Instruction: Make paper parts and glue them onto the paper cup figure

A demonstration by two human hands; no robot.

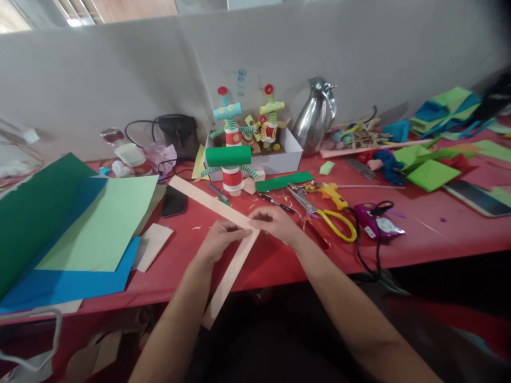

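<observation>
Two pale peach paper strips (230,271) meet at a corner between my hands, over the front of the red table. One arm of the strips runs up and left, the other down toward my lap. My left hand (220,238) pinches the strips just left of the corner. At the corner itself, my right hand (275,222) presses them between thumb and fingers. Beyond them stands a paper figure (232,178) with a green tube and springy folded arms. Scissors with yellow handles (337,223) lie to the right of my right hand.
A yellow glue gun (333,196) and a purple packet (377,221) lie at right. Coloured sheets (101,223) and a black phone (174,202) are at left. Behind stand a white box (279,162) and a steel jug (315,119). A green strip (284,182) lies before the box.
</observation>
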